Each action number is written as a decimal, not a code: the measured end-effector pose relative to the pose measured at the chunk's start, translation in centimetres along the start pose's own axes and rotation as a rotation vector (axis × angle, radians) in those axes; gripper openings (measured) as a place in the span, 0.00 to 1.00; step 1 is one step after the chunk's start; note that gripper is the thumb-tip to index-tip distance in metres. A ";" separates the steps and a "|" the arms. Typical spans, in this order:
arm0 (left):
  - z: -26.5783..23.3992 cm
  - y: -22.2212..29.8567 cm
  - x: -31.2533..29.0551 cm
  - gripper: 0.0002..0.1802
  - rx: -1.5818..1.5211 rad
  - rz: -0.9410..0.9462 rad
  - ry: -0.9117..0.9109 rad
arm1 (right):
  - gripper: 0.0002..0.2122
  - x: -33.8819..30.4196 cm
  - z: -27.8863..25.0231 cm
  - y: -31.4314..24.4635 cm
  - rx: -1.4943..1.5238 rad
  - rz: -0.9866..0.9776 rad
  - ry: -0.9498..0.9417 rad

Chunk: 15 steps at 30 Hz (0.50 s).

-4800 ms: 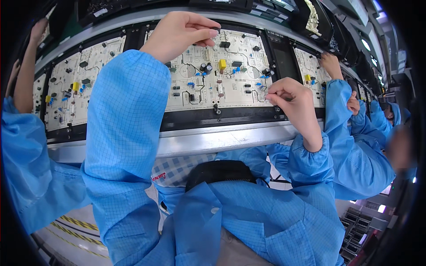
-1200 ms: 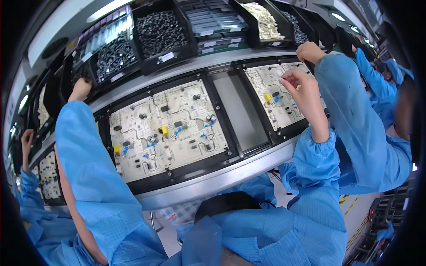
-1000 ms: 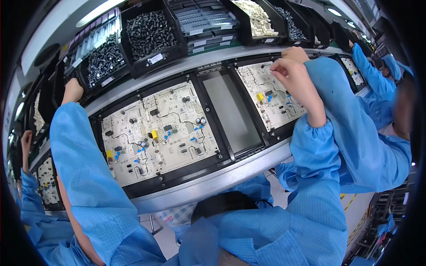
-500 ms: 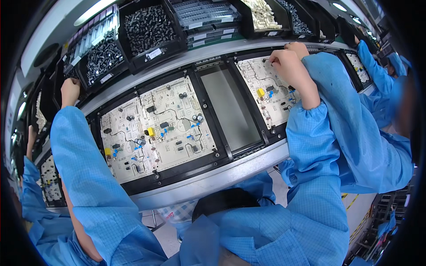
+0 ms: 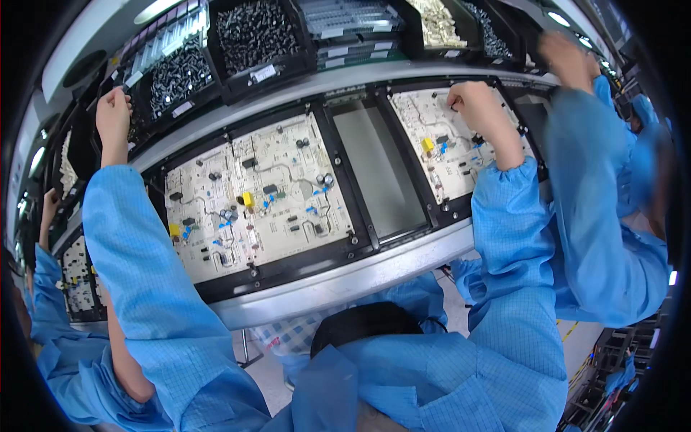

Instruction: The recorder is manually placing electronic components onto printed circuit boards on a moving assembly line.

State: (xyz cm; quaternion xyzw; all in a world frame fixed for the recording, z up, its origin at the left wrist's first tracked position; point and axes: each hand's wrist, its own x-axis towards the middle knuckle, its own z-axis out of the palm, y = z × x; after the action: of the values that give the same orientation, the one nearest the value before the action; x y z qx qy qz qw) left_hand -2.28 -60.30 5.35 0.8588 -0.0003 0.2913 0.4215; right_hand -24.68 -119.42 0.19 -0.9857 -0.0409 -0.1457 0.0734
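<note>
My left hand (image 5: 113, 119) is raised at the far left, beside the bins, with its fingers curled together. Whatever lies in its fingertips is too small to make out. Over the upper part of the right-hand circuit board (image 5: 448, 173), my right hand (image 5: 481, 111) pinches a small dark component (image 5: 455, 106) close to the board's surface. That pale board carries a yellow block, blue parts and black parts. To its left, in a black frame (image 5: 335, 173), sits a larger pale circuit board (image 5: 284, 216) in two matching halves, fitted with similar components.
Bins of black components (image 5: 258, 36) and a bin of white parts (image 5: 439, 25) line the far side, with stacked clear trays (image 5: 349, 21) between. A metal rail (image 5: 353, 277) runs along the near edge. A co-worker's blurred arm (image 5: 586, 158) is at right; another person's arm (image 5: 49, 266) is at left.
My left hand has lifted slightly away from the bin. The co-worker's hand has left the right-hand board and swung right, toward the far bins. My right hand has shifted slightly right.
</note>
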 end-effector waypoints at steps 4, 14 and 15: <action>-0.7 2.5 -1.8 0.16 -0.156 0.003 -0.016 | 0.06 0.6 -0.6 -0.4 0.161 -0.033 -0.109; -0.4 12.0 -8.0 0.19 -0.387 0.140 -0.184 | 0.04 0.8 -1.1 0.5 0.167 -0.075 -0.151; -0.4 13.2 -9.0 0.18 -0.407 0.147 -0.200 | 0.04 0.7 -1.3 0.3 0.150 -0.095 -0.157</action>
State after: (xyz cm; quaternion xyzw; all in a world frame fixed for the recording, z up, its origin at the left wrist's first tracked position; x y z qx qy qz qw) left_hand -13.18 -70.72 10.60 0.7782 -0.1634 0.2289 0.5615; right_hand -24.30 -119.88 1.59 -0.9828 -0.1042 -0.0677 0.1367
